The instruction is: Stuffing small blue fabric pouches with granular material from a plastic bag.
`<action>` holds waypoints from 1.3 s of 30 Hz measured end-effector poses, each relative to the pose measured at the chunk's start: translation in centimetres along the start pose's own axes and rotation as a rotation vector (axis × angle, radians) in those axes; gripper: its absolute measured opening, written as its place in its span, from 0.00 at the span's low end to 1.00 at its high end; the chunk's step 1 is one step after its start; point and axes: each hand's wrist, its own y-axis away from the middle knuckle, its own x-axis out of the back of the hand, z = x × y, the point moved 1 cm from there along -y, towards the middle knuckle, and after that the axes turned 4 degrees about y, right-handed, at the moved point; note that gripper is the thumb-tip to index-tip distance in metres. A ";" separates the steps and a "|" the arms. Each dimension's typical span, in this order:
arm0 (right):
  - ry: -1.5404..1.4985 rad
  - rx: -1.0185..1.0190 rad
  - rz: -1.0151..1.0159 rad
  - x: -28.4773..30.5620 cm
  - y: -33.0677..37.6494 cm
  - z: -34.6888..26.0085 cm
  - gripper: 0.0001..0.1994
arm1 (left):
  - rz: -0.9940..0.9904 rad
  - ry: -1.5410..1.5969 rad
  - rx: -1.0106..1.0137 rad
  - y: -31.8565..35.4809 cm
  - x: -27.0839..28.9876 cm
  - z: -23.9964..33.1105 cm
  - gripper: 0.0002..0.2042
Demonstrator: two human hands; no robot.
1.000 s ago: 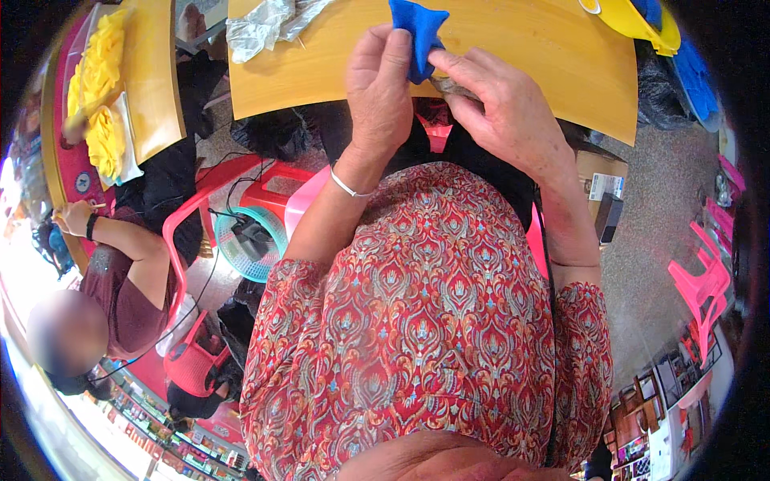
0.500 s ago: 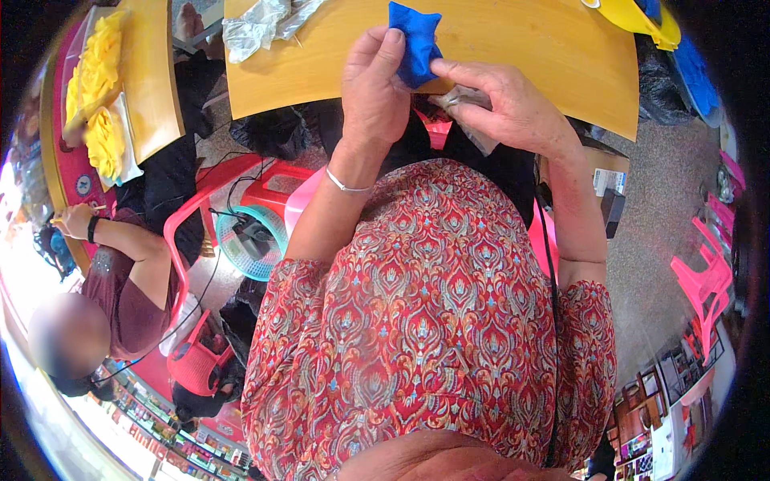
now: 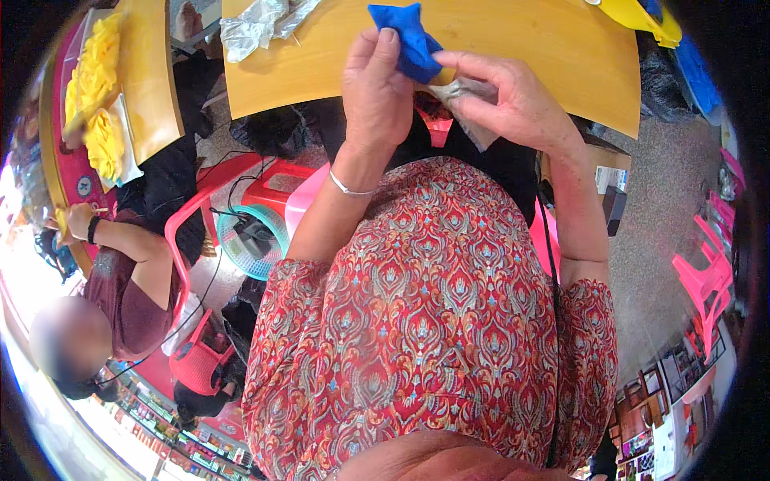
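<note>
A small blue cloth piece with pointed corners is held up over the near edge of the yellow-brown tabletop, in front of the person's patterned red shirt. It is pinched at its left side by the left hand, with the thumb pressed on its face and the fingers folded behind it. By the right hand, thumb and index finger parted, a crumpled, greyish, see-through wrap is gripped, and the cloth's lower right corner is met by the index fingertip; how the remaining fingers are placed cannot be told. A thin light bracelet is worn on the left wrist. On the far left of the tabletop, a crumpled clear plastic bag is laid, while a yellow object is seen at the far right corner. Farther left, yellow cloth pieces are heaped on another table, and a turquoise basket is placed beside a red plastic chair.
</note>
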 end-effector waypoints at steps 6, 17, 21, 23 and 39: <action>-0.221 -0.009 0.023 0.7 0.5 -1.2 0.23 | -0.054 0.016 -0.043 -0.2 -0.7 0.5 0.09; -0.048 0.002 0.030 0.5 0.2 -0.7 0.30 | -0.098 -0.300 -0.135 0.5 -1.7 0.2 0.18; -0.022 0.016 0.094 -0.2 0.3 -0.4 0.31 | -0.116 -0.246 -0.024 0.5 -1.5 0.2 0.19; 0.031 0.018 0.091 -0.2 0.4 -0.7 0.31 | -0.096 -0.205 -0.008 0.4 -1.3 0.3 0.19; -0.115 -0.050 -0.015 1.5 0.5 -1.8 0.23 | -0.066 0.047 0.094 -0.2 0.6 0.6 0.11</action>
